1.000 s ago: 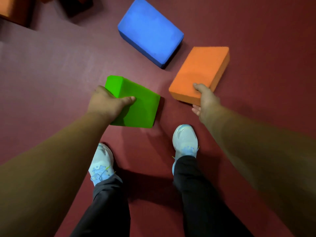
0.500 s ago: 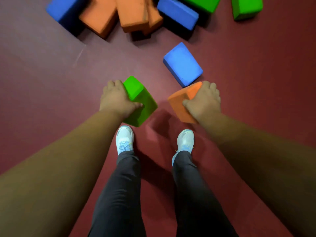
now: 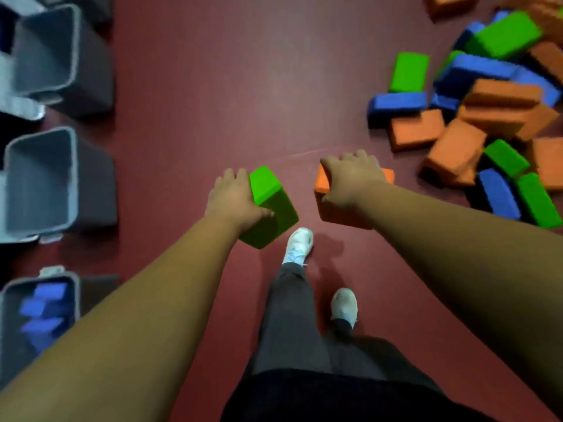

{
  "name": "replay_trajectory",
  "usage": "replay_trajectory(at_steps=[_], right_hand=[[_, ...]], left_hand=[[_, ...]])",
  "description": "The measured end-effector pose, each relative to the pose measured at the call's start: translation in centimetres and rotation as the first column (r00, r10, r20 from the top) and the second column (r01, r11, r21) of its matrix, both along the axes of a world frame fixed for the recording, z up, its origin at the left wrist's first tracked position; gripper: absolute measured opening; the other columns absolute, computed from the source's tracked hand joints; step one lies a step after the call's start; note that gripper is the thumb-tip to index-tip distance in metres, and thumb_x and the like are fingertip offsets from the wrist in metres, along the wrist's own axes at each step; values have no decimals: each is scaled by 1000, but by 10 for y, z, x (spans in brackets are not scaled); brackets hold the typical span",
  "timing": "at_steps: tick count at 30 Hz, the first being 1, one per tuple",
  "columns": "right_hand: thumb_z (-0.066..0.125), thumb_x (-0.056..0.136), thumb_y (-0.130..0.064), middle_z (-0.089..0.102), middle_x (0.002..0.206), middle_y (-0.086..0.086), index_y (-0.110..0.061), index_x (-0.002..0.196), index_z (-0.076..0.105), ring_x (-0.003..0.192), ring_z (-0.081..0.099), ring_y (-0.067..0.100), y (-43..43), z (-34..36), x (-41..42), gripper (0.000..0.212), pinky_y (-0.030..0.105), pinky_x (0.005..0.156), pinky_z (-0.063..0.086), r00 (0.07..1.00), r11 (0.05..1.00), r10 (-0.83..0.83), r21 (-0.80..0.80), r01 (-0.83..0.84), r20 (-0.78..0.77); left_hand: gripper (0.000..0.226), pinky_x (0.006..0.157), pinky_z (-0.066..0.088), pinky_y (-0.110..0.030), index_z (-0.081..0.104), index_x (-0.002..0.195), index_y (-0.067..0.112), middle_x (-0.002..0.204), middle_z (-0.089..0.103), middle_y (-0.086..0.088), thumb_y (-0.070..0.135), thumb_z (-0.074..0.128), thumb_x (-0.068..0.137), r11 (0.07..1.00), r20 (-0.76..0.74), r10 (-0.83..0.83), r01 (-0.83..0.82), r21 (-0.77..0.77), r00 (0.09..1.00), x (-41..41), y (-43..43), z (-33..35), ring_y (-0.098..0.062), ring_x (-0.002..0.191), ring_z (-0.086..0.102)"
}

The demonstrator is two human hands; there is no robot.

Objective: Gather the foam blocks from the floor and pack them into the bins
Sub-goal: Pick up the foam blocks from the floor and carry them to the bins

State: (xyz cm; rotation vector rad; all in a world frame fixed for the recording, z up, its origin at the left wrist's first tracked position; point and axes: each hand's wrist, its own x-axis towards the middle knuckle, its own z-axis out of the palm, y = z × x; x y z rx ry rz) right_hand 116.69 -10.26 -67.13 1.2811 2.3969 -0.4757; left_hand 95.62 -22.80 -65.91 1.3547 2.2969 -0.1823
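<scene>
Left hand (image 3: 233,199) is clamped over the green block (image 3: 271,205), right hand (image 3: 353,178) over the orange block (image 3: 338,208), both blocks hanging beneath the palms

Indoor play or gym room; dark-red floor (image 3: 243,86); scattered foam blocks (image 3: 475,117); grey bins (image 3: 73,166)

light: dim, overhead | blur: motion-smeared edges | distortion: wide-angle bowing | shadows: soft
</scene>
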Motion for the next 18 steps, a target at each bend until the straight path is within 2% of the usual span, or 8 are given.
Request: replay_trajectory(at_steps=[3, 8, 13, 16, 18], right_hand=[[65, 76, -51, 57, 130, 13, -30, 135, 47, 122, 49, 40, -43, 59, -94, 66, 52, 102, 39, 978, 977, 211, 44, -210, -4], [55, 74, -53, 57, 128, 10, -34, 141, 42, 120, 50, 39, -160, 133, -235, 71, 52, 101, 43, 839, 834, 542, 146, -532, -41], [62, 79, -53, 54, 132, 12, -29, 140, 42, 123, 48, 40, -310, 177, -377, 69, 53, 100, 41, 678, 682, 731, 138, -718, -82], [64, 76, -51, 53, 134, 12, -30, 143, 40, 124, 47, 42, -413, 176, -450, 74, 53, 101, 40, 593, 598, 801, 116, -793, -78], [63, 76, -48, 53, 135, 12, -31, 140, 41, 125, 47, 42, -483, 169, -492, 71, 53, 103, 38, 534, 539, 842, 96, -837, -73]], left_hand=[[94, 101, 48, -50, 48, 131, 15, 131, 50, -12, 63, 91, 62, 981, -34, 194, -193, 28, 980, -53, -93, 50, -38, 123, 51], [96, 102, 49, -49, 48, 129, 16, 131, 50, -13, 66, 91, 59, 869, -54, 494, -491, 63, 868, -135, -258, 107, -39, 123, 52], [104, 107, 48, -51, 49, 133, 11, 136, 50, -18, 68, 91, 57, 718, 8, 694, -692, 77, 720, -233, -413, 139, -40, 128, 52], [105, 106, 48, -50, 49, 136, 10, 141, 50, -19, 67, 92, 58, 608, 28, 789, -786, 109, 614, -282, -510, 139, -40, 130, 52], [108, 107, 48, -49, 49, 138, 11, 142, 49, -20, 66, 92, 57, 520, 54, 847, -846, 117, 528, -307, -576, 133, -40, 131, 51]])
